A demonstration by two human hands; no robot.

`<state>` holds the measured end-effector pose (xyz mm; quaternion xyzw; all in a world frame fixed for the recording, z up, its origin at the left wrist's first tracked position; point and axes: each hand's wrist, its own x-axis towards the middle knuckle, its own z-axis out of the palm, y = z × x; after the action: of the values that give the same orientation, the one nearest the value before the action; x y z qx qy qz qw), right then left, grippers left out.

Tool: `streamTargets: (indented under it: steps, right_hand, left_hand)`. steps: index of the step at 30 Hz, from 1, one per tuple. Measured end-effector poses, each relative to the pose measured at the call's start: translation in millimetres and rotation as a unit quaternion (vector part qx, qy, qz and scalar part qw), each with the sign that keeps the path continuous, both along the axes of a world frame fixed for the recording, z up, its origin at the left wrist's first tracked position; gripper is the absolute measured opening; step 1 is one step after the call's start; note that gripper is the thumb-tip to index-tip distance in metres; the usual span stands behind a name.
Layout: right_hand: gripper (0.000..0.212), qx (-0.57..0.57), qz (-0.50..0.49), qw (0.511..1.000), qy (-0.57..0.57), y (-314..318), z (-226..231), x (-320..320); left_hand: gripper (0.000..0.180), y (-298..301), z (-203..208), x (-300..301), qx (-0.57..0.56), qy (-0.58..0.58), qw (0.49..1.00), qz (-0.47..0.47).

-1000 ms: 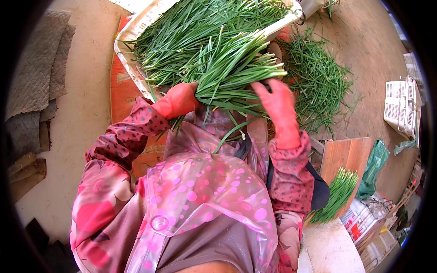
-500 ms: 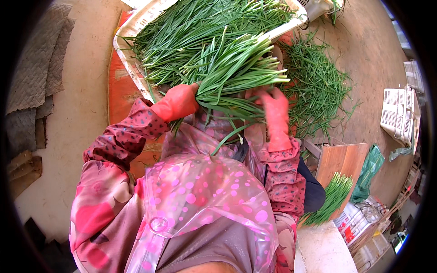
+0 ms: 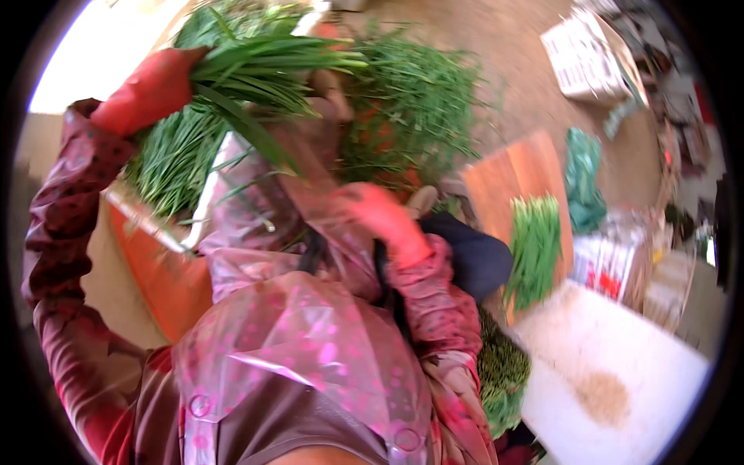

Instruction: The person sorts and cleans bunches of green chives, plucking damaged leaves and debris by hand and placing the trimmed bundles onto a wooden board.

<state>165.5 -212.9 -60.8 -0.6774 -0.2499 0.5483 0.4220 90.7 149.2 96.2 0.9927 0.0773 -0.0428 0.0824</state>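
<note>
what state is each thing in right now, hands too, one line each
left grip, closed around the held bunch
right grip, blurred, nothing visible in it
held bunch, off the crate's rim side, leaves fanned
white crate, holding greens
loose greens, scattered in a heap
stacked greens, lined up on the board
wooden board, partly covered
green sack, crumpled

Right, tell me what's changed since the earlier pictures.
The left hand has moved forward and left, still gripping the green bunch; the right hand, blurred, is now apart from it. The view swung right. The loose greens stay beside the basket.
</note>
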Motion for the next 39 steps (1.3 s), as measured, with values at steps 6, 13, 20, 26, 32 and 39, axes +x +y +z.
streamTargets:
  steps: [6,13,20,26,32,39]
  right_hand:
    - [0.034,0.22,0.001,0.969,0.116,66,22,-62]
    - [0.036,0.316,-0.332,0.755,0.469,55,-49,-7]
    - [0.052,0.468,-0.129,0.585,0.65,48,-93,-18]
    - [0.06,0.47,-0.067,0.558,0.681,56,-107,-13]
    - [0.062,0.462,-0.019,0.554,0.692,56,-105,-8]
    - [0.06,0.474,-0.145,0.593,0.635,45,-98,-12]
  left_hand:
    - [0.053,-79,55,57,0.182,-0.062,0.981,-0.032]
    - [0.076,-146,-74,-61,0.112,-0.044,0.988,-0.096]
    - [0.083,-181,-99,-165,0.0,0.12,0.993,0.016]
    - [0.068,-124,-29,-133,-0.162,0.301,0.938,-0.058]
    - [0.044,-119,-89,-46,-0.223,-0.224,0.94,0.128]
    - [0.061,-161,-141,-54,-0.132,-0.244,0.961,-0.001]
